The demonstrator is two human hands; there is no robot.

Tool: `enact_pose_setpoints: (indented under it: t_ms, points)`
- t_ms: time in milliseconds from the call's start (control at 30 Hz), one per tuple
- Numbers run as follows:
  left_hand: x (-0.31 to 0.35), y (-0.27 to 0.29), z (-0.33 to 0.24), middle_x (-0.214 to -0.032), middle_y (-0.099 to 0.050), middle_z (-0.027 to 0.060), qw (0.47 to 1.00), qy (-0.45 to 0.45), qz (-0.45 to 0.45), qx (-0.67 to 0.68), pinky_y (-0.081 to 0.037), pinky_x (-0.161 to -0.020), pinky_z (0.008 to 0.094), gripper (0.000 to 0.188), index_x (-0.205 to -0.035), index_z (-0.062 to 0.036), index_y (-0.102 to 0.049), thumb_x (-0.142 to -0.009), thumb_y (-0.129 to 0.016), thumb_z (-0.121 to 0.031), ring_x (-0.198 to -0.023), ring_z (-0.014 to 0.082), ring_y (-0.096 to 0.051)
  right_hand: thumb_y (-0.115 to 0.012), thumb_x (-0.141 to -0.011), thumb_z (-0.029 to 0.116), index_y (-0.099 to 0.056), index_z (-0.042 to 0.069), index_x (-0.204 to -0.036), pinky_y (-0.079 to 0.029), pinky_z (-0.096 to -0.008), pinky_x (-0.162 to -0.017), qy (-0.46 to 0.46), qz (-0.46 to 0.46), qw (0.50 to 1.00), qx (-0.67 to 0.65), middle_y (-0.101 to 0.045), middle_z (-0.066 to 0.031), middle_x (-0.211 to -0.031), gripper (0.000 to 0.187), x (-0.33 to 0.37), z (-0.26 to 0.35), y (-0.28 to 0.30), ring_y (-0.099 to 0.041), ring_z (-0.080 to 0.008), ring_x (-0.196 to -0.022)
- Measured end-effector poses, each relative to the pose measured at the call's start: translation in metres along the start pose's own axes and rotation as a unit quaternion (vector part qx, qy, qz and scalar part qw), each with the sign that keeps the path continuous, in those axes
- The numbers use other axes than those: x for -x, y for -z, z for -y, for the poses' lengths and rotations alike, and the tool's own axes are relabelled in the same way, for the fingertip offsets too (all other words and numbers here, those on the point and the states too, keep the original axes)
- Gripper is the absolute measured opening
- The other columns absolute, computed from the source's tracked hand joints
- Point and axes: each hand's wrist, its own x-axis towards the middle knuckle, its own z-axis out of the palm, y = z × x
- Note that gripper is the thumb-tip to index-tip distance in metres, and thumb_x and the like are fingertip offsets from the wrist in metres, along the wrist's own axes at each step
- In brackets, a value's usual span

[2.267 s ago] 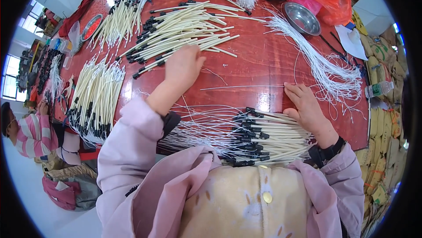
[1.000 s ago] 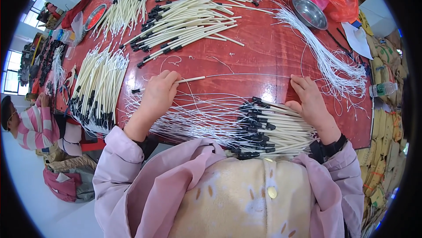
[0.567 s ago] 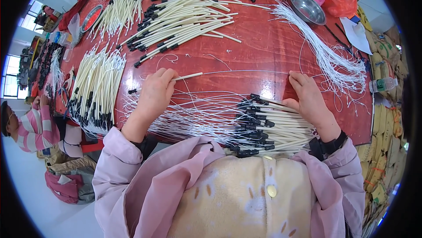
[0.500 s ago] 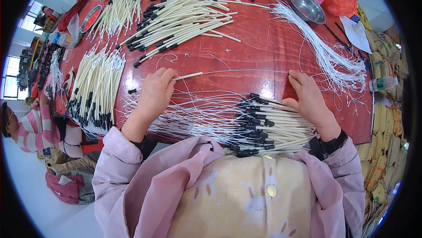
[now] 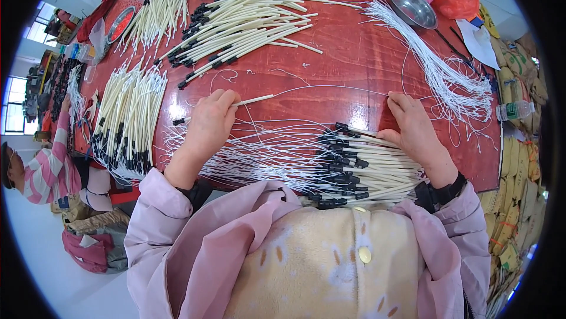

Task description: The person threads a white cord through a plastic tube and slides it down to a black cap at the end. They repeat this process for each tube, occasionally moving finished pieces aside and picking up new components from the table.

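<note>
My left hand (image 5: 211, 120) is closed around a cream-coloured tube (image 5: 259, 99); one end pokes out past the fingers on the right, and a black tip (image 5: 178, 122) shows on the other side of the hand. From the tube's right end a thin white cord (image 5: 330, 87) runs in a shallow arch across the red table. My right hand (image 5: 414, 129) pinches the cord near its far end. Just below both hands lies a bundle of cream tubes (image 5: 383, 172) with black end pieces, their white cords (image 5: 259, 154) spread out to the left.
Piles of similar tubes lie at the far middle (image 5: 253, 24) and the left (image 5: 131, 107). A hank of white cords (image 5: 433, 65) and a metal bowl (image 5: 411, 7) are at the right. Beyond the edge stands a plastic bottle (image 5: 515, 110). A person in striped clothing (image 5: 47, 166) is at the left.
The white cord between my hands has gone from nearly straight to a slack upward arch. My hands have barely moved. The person at the left has raised an arm toward the table.
</note>
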Motion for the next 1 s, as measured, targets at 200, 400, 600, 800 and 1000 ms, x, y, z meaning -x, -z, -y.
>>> enact_pose_setpoints:
  t_ms: [200,400,600,800,1000]
  points:
    - [0.0,0.001,0.0,-0.091,-0.064,0.0206,1.0,0.004,0.0,0.005,-0.049,-0.074,0.0457,0.009,-0.101,-0.0002,-0.062,-0.094,-0.06,-0.004,-0.085,0.0422,-0.062,-0.085,-0.073,0.029,-0.059,-0.011,-0.128,-0.044,-0.0422,-0.107,0.002,-0.007,1.0,0.004,-0.054,-0.0203,-0.137,0.072,0.0,-0.001,-0.002,-0.053,-0.0378,-0.124]
    - [0.002,0.002,0.0,-0.092,-0.064,0.0207,1.0,0.009,-0.007,0.011,-0.049,-0.074,0.0457,0.009,-0.101,0.0,-0.062,-0.094,-0.06,-0.004,-0.085,0.0422,-0.062,-0.084,-0.073,0.028,-0.06,-0.011,-0.126,-0.044,-0.0417,-0.106,-0.001,-0.012,1.0,0.005,-0.054,-0.0187,-0.136,0.071,-0.001,-0.001,-0.003,-0.053,-0.0371,-0.123]
    - [0.0,-0.003,0.003,-0.093,-0.065,0.016,1.0,0.015,-0.01,0.007,-0.048,-0.074,0.0505,0.011,-0.102,-0.0044,-0.063,-0.091,-0.062,-0.006,-0.085,0.0409,-0.062,-0.084,-0.073,0.028,-0.06,-0.012,-0.125,-0.045,-0.0418,-0.106,0.007,-0.021,1.0,0.01,-0.054,-0.0178,-0.135,0.07,-0.001,-0.001,-0.005,-0.053,-0.0366,-0.121]
    - [-0.004,-0.009,0.003,-0.092,-0.065,0.0169,1.0,0.016,-0.016,0.009,-0.049,-0.075,0.0516,0.011,-0.102,-0.0041,-0.063,-0.091,-0.062,-0.006,-0.084,0.042,-0.063,-0.084,-0.073,0.028,-0.061,-0.011,-0.124,-0.045,-0.0419,-0.104,0.003,-0.021,1.0,0.003,-0.055,-0.0185,-0.134,0.068,-0.001,-0.002,-0.005,-0.053,-0.037,-0.12]
    - [-0.014,-0.013,0.0,-0.089,-0.065,0.0166,1.0,0.002,-0.012,-0.001,-0.049,-0.074,0.0517,0.01,-0.099,-0.005,-0.063,-0.089,-0.062,-0.006,-0.081,0.0414,-0.064,-0.084,-0.073,0.028,-0.062,-0.01,-0.123,-0.045,-0.0426,-0.104,0.008,-0.015,1.0,0.004,-0.056,-0.0192,-0.132,0.066,-0.003,-0.004,-0.002,-0.053,-0.0376,-0.119]
